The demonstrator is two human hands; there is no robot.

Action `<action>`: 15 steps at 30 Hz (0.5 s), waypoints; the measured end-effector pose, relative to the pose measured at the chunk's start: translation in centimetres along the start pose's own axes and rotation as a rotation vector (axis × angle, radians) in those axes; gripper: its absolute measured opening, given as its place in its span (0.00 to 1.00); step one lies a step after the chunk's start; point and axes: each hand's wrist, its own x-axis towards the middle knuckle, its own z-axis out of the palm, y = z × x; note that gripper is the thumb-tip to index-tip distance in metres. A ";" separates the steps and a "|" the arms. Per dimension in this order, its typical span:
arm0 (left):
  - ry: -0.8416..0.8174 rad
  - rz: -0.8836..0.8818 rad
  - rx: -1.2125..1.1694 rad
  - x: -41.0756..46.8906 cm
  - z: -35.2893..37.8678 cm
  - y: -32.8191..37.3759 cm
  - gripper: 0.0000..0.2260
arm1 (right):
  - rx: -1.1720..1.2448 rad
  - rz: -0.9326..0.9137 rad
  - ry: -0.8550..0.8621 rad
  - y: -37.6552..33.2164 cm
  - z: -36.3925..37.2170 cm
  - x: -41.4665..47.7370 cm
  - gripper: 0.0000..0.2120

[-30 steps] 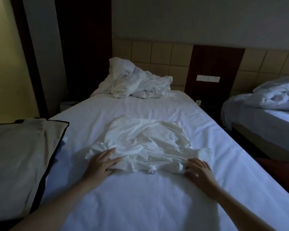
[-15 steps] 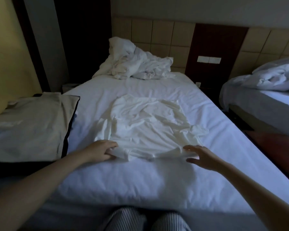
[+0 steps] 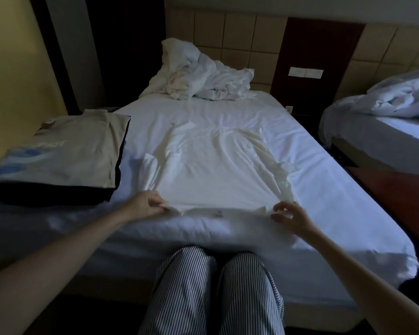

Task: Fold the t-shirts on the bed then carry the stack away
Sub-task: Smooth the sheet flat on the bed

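Striped trousers (image 3: 211,286): you are standing nearer than the white t-shirt (image 3: 215,175), legs meeting the foot of the bed (image 3: 336,201), probably so that both arms are reaching the cloth evenly.
Left hand (image 3: 145,205): it is pinching the white t-shirt's near-left corner between thumb and curled fingers, which looks to be drawing that edge taut.
Right hand (image 3: 289,215): it is hovering at the white t-shirt's near-right corner, fingers curved and thumb a little apart. I cannot tell whether they are gripping the cloth.
Neck label (image 3: 218,213): it is showing at the middle of the white t-shirt's near edge, between your hands, so the collar end is facing you.
White t-shirt: it is lying spread on the sheet, its body running away from you and creases bunching along its right side. I judge you are straightening it ahead of the first fold.
Folded beige t-shirt (image 3: 65,153): it is sitting just left of the white t-shirt on top of a dark garment (image 3: 58,193), likely so the stack is building within easy reach.
Crumpled duvet (image 3: 203,78): it is heaping up well beyond the white t-shirt, at the headboard end, out of the folding area.
Second bed (image 3: 373,146): it is standing far right of the white t-shirt and playing no part.
Progress: the carrying step is waiting on this fold, by my reading.
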 end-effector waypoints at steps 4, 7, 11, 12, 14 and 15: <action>-0.024 -0.099 0.231 -1.5 1.1 0.3 0.23 | -0.174 -0.081 -0.010 1.0 1.5 -2.6 0.18; -0.099 -0.098 0.260 -1.6 0.7 1.1 0.31 | -0.312 -0.160 -0.064 0.2 1.6 -2.7 0.28; -0.005 -0.142 -0.047 -1.8 -0.4 1.7 0.15 | -0.366 -0.347 -0.105 -3.4 3.6 -2.1 0.23; 0.076 -0.158 -0.085 -1.6 -0.6 1.7 0.13 | -0.374 -0.386 -0.116 -4.8 4.6 -1.7 0.21; 0.245 -0.209 -0.103 -0.9 -1.1 1.5 0.09 | -0.380 -0.460 -0.135 -7.8 6.9 -0.8 0.21; 0.319 -0.249 -0.061 -0.3 -1.4 1.3 0.09 | -0.382 -0.491 -0.172 -9.4 8.1 -0.4 0.23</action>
